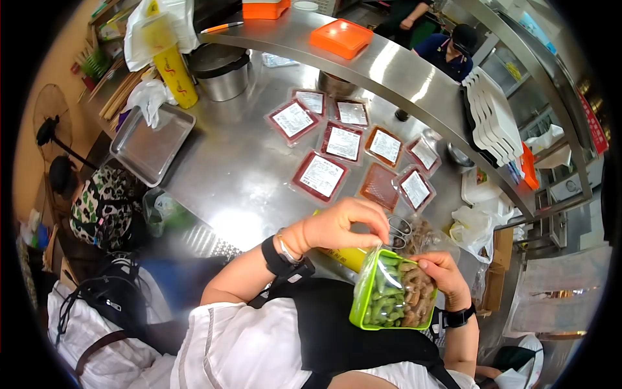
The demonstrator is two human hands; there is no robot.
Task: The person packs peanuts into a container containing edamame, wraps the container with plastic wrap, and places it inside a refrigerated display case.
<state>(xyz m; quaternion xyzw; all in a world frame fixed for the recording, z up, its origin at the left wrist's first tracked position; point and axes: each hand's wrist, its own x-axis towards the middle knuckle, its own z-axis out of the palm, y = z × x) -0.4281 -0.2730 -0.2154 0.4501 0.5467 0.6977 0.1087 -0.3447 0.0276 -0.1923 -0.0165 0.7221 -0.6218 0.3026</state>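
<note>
A green tray [360,299] with green pods in one half and brown pieces in the other is tilted up in front of my black apron, under clear film. My right hand [444,277] grips its upper right edge. At its upper left corner my left hand [350,223] pinches the clear film between thumb and fingers. Scissors [398,232] lie just beyond the tray, beside a clear bag of brown pieces [424,238]. Part of a yellow roll [346,257] shows behind the tray, below my left wrist.
Several labelled sealed packs [322,175] lie on the steel table [223,152]. An empty metal tray [153,146] and a lidded pot [220,71] stand at the left. The raised shelf [278,32] holds an orange box [341,39] and stacked white trays [492,117]. Other people are nearby.
</note>
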